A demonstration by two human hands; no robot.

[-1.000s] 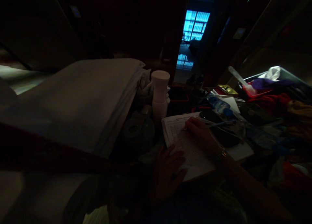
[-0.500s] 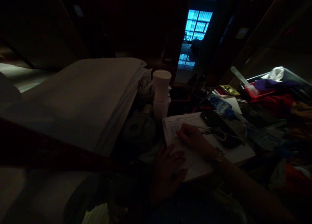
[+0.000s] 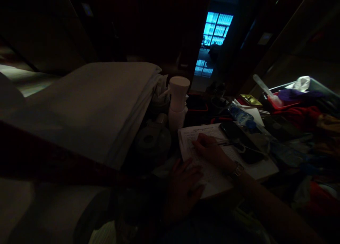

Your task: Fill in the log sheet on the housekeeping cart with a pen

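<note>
The right hand (image 3: 209,150), fingers pinched on a thin pen (image 3: 221,143), had slid leftward across the white printed sheet (image 3: 212,173); the left hand (image 3: 183,187), fingers spread, stayed flat on its near-left corner.

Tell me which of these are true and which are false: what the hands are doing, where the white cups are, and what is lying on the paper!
1. The right hand holds a pen on the printed sheet. True.
2. The left hand is lifting the stack of white cups. False: it lies flat on the near edge of the sheet, apart from the cups.
3. A dark phone lies on the far right part of the sheet. True.
4. The cups stand to the right of the water bottle. False: they stand to its left, beyond the sheet's far left corner.
5. A watch is on the right wrist. True.
</note>
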